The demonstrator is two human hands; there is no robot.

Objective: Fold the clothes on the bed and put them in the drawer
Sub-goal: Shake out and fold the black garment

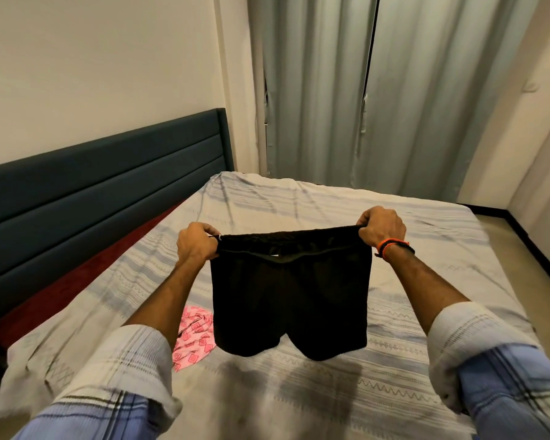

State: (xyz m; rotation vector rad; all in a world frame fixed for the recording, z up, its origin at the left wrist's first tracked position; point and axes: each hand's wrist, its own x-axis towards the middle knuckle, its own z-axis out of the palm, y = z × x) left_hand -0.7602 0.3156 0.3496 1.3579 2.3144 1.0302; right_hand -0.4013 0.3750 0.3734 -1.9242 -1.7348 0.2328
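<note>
Black shorts point(291, 296) (held aloft) half hide pink garment point(192, 336).

We hold the shorts point(289, 290) above the bed point(410, 281); a patterned garment point(192, 338) lies at their eight o'clock, headboard point(92, 185) at nine.

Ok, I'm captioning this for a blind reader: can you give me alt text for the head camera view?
Both hands, left hand and right hand, hold a pair of black shorts up by the waistband, stretched wide above a bed with a striped grey sheet. A pink patterned garment lies on the bed beneath the left forearm; a dark headboard and grey curtains stand behind.
</note>
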